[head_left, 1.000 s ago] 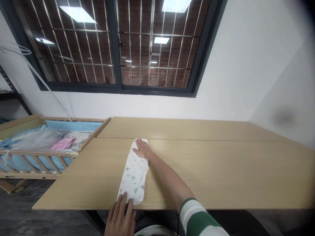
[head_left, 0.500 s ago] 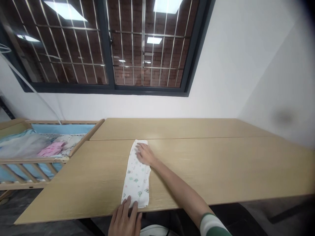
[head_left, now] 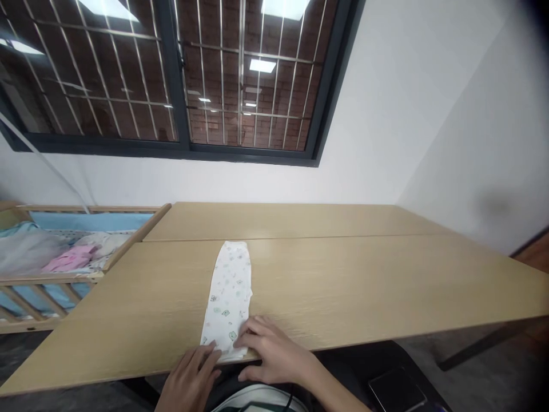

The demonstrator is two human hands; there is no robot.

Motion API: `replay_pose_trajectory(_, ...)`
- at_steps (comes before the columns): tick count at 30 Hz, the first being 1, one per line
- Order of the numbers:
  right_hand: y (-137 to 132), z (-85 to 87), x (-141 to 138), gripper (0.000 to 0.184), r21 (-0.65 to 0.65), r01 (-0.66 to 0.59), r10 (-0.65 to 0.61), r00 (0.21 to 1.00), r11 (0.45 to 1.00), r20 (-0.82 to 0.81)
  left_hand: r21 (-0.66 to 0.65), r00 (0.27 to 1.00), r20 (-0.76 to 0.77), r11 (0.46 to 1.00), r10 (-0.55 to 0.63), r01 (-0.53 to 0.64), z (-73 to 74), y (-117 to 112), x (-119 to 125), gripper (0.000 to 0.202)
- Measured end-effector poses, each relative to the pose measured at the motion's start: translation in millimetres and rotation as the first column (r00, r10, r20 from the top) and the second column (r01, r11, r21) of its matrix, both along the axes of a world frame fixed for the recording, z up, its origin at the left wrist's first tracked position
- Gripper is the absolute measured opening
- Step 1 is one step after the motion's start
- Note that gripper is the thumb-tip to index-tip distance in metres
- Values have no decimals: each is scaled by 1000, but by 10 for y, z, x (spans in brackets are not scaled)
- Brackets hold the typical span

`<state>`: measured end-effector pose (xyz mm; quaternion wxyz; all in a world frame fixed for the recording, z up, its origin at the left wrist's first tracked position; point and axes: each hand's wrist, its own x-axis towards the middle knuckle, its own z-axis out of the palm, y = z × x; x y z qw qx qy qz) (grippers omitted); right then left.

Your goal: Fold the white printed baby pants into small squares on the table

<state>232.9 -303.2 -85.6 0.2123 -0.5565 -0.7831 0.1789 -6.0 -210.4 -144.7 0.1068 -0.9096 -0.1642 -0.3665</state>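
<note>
A pair of white baby pants (head_left: 228, 286) with small green prints lies on the wooden table, folded lengthwise into a narrow strip. Its near end reaches the table's front edge. At the near left corner, my left hand (head_left: 189, 375) rests its fingertips on the cloth, fingers loosely stretched. My right hand (head_left: 272, 352) is at the near right corner, its bent fingers touching the fabric and its thumb apart, lower down by the table edge. Neither hand visibly pinches the cloth, though the undersides of the fingers are hidden.
The pale wooden table (head_left: 343, 274) has a seam running across its back part. At the left stands a wooden crib (head_left: 98, 277) holding a pink cloth (head_left: 71, 258) and other bedding. A barred window (head_left: 184, 114) is in the wall behind. A dark flat device (head_left: 397, 389) lies below the table's front edge.
My right hand has come back from the far end of the pants to their near right corner. The view has shifted slightly; my left hand stays at the near left corner.
</note>
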Motion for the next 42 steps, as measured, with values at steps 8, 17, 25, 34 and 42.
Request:
replay_pose_trajectory(8,-278,142,-30,31,-16,50,-51,997,999,-66,-239,976,14,947,-218,215,100,-34,-45,31)
replay_pose_trajectory(17,-98,609,155,31,-79,244,-255,896,967,-362,-651,967,243,728,-70,216,614,287,157,26)
replay_pose_trajectory(25,1081,576,603,37,56,438,-306,708,897,-637,-760,968,210,646,140,72,1128,1277,928,40)
replay_pose_trajectory(34,2008,20,822,27,-161,688,-681,602,707,-417,-665,980,-114,721,162,-196,809,1790,1480,27)
replay_pose_trajectory(42,1737,98,702,42,69,619,-585,768,782,-261,-459,952,-228,840,203,-289,488,1034,1202,46)
